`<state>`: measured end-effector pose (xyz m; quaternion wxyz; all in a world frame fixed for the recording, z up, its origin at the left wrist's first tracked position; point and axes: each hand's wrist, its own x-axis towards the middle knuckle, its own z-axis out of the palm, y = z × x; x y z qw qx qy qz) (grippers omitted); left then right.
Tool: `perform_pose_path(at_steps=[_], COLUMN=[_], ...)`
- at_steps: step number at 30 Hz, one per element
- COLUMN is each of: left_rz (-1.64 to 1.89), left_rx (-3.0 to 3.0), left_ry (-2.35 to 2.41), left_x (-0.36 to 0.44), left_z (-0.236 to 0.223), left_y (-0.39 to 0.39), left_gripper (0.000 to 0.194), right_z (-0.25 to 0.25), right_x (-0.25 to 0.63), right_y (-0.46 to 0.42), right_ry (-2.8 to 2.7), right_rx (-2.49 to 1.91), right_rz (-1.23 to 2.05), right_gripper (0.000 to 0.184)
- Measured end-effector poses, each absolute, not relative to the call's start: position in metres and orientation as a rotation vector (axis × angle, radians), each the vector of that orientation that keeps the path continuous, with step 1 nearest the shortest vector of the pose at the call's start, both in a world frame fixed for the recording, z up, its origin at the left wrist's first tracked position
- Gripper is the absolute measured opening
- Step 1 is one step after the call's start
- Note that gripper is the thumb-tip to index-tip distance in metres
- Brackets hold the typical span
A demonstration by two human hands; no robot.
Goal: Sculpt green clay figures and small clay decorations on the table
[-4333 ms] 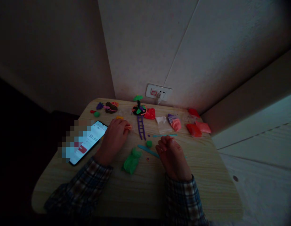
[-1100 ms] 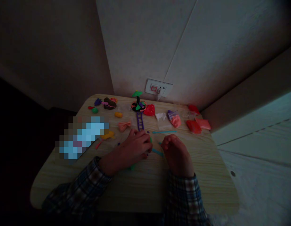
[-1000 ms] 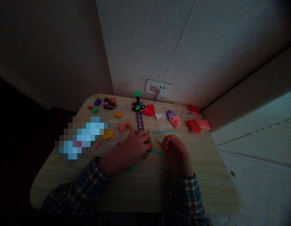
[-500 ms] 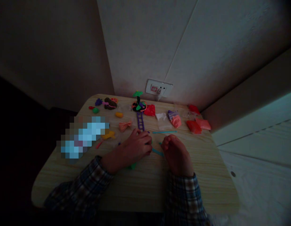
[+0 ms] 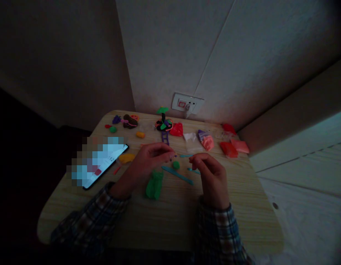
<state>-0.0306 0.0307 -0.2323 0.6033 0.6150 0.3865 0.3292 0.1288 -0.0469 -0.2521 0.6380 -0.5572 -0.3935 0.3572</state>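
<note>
My left hand (image 5: pixel 151 160) is raised over the middle of the table, thumb and fingers pinched together. Tiny purple bits show at its fingertips; I cannot tell whether they are held or lie on the table behind. To the right, my right hand (image 5: pixel 211 176) is also closed in a pinch, and what it holds, if anything, is hidden. Between the hands lie a small green clay ball (image 5: pixel 176 165) and a blue modelling tool (image 5: pixel 177 175). Two more blue sticks lie partly behind my right hand. A green clay pack (image 5: pixel 154 185) is below my left hand.
A purple clay ladder (image 5: pixel 165 138) leads to a black clay base with a green-topped tree (image 5: pixel 162 110). At left lies a phone (image 5: pixel 106 162), by a yellow piece (image 5: pixel 126 158). Red packs (image 5: pixel 228 149) lie at right. A wall socket (image 5: pixel 187 103) is behind the table.
My left hand has lifted and turned, uncovering the green ball, the blue tool and the green pack. My right hand's fingers have drawn into a pinch. The view has shifted slightly.
</note>
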Motion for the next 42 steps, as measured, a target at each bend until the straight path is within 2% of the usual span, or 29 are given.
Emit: perform_pose_path(at_steps=[9,12,16,21,35,42], left_rz=[0.745,0.709,0.687,0.665,0.623,0.717], left_rx=[1.136,1.110,1.071,1.077,1.130,1.073], left_ry=[0.911,0.874,0.854,0.855,0.852,0.919], left_x=[-0.030,-0.030,-0.031,-0.032,-0.030,-0.035], left_z=[-0.233,-0.235,-0.237,-0.239,-0.240,-0.232], left_y=[0.028,0.029,0.029,0.029,0.029,0.032], left_gripper=[0.011,0.010,0.008,0.009,0.013,0.008], right_z=[-0.240,-0.244,-0.249,-0.254,-0.256,-0.256], right_x=[0.118,0.117,0.116,0.116,0.117,0.117], right_y=[-0.044,-0.044,-0.043,-0.042,-0.044,-0.044], right_ry=[-1.168,-1.160,-1.095,-1.075,-1.118,-1.088], right_rx=[-1.316,-1.323,-1.340,-1.352,-1.363,-1.379], right_rz=[0.726,0.766,0.820,0.729,0.721,0.728], right_gripper=[0.029,0.026,0.010,0.001,0.007,0.006])
